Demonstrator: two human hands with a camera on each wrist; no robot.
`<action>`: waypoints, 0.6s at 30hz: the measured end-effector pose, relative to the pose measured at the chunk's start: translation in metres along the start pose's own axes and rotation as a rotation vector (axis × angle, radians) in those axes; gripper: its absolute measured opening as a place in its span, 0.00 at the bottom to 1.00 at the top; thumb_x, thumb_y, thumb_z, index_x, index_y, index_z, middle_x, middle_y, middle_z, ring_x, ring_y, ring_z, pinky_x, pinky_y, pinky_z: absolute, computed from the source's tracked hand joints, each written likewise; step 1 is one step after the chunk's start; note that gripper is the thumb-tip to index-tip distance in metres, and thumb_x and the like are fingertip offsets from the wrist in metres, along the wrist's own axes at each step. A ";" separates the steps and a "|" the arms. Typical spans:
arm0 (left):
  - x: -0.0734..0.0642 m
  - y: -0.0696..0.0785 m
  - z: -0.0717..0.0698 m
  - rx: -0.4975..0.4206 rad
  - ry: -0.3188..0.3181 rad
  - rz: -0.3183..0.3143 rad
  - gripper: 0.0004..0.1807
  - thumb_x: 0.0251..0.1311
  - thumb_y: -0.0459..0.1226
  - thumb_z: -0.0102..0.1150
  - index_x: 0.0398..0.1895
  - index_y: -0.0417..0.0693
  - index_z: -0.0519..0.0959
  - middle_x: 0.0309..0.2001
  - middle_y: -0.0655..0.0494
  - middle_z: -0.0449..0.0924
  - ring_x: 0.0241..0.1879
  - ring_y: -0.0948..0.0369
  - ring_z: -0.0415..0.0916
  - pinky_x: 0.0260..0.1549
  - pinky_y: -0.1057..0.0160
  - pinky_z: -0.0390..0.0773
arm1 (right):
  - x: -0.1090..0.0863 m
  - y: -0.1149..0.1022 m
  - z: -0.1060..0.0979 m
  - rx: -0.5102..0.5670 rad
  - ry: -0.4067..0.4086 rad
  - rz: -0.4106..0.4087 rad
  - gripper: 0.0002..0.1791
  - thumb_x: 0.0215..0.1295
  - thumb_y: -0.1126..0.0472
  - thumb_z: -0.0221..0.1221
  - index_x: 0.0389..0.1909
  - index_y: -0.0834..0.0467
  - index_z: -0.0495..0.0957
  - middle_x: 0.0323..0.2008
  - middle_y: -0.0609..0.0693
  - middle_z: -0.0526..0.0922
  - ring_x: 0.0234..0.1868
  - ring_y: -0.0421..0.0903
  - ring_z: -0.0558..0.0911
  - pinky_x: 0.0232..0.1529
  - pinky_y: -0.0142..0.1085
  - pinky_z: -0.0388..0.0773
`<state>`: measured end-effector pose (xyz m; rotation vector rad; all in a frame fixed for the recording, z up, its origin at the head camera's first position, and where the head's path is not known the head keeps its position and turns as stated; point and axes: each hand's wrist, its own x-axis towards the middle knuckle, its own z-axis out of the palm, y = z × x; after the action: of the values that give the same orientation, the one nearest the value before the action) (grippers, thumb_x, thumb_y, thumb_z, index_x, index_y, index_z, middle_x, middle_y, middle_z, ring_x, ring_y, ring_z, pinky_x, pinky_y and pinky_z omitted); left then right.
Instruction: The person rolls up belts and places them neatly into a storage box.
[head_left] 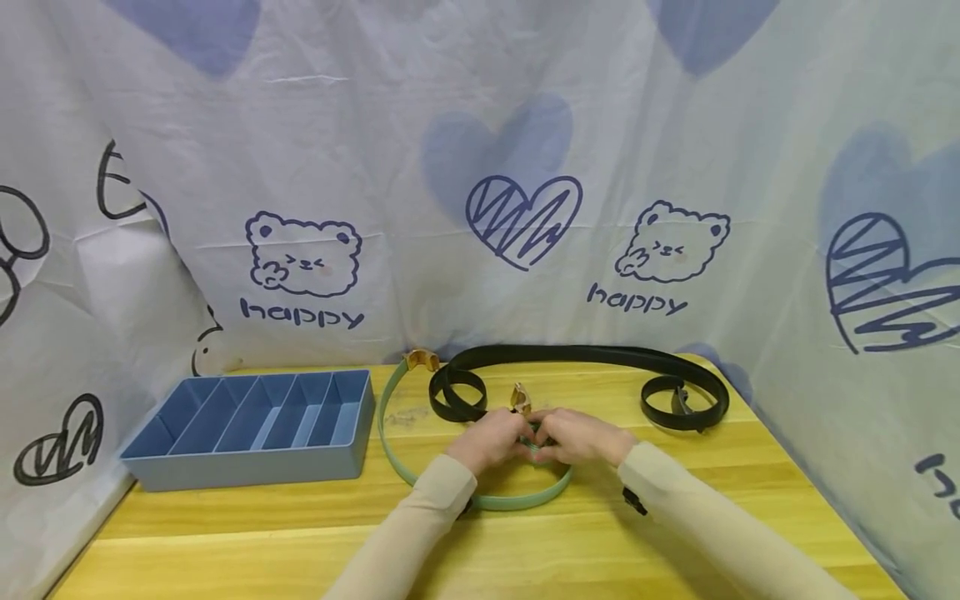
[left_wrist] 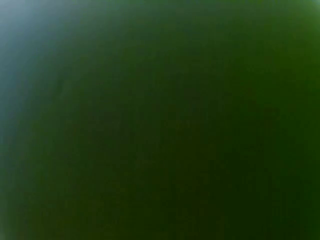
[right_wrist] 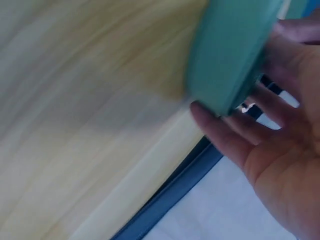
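A pale green belt (head_left: pixel 517 502) loops across the wooden table, its gold buckle (head_left: pixel 422 359) at the far left end of the loop. My left hand (head_left: pixel 495 439) and right hand (head_left: pixel 583 436) meet over the table's middle, fingers curled round a part of this belt. In the right wrist view, the green strap (right_wrist: pixel 232 50) looks bent or rolled, with fingers of the right hand (right_wrist: pixel 285 155) along its edge. Just beyond the hands is a gold clasp (head_left: pixel 520 398). The left wrist view is only a dark green blur.
Behind the hands, a long black belt (head_left: pixel 570 353) lies along the table's back edge, curled at both ends. On the left stands a blue tray (head_left: pixel 247 468) with several compartments. A white printed cloth (head_left: pixel 420 283) hangs behind the table and at its sides.
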<state>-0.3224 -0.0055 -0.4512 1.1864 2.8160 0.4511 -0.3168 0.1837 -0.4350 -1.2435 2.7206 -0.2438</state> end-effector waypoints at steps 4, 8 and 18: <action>0.000 0.002 0.000 0.003 -0.005 -0.029 0.12 0.60 0.44 0.68 0.47 0.56 0.89 0.43 0.62 0.90 0.33 0.69 0.82 0.34 0.73 0.78 | -0.001 0.002 -0.003 0.038 -0.018 -0.018 0.09 0.67 0.57 0.65 0.28 0.54 0.89 0.67 0.62 0.75 0.58 0.52 0.84 0.53 0.36 0.82; -0.001 0.002 -0.004 -0.001 -0.025 -0.043 0.13 0.60 0.42 0.68 0.48 0.56 0.88 0.45 0.61 0.89 0.35 0.68 0.83 0.35 0.72 0.79 | -0.001 0.003 -0.006 0.063 -0.056 -0.001 0.12 0.67 0.58 0.65 0.24 0.53 0.86 0.69 0.61 0.73 0.55 0.49 0.85 0.47 0.32 0.79; -0.002 0.004 -0.001 0.004 -0.019 -0.001 0.10 0.59 0.43 0.69 0.43 0.56 0.90 0.42 0.63 0.90 0.32 0.71 0.82 0.35 0.75 0.78 | -0.002 0.008 -0.006 0.107 -0.070 0.010 0.06 0.67 0.57 0.65 0.35 0.52 0.90 0.69 0.61 0.73 0.67 0.57 0.76 0.65 0.49 0.75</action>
<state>-0.3187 -0.0048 -0.4491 1.1833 2.8028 0.4318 -0.3220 0.1907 -0.4309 -1.1873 2.6172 -0.3335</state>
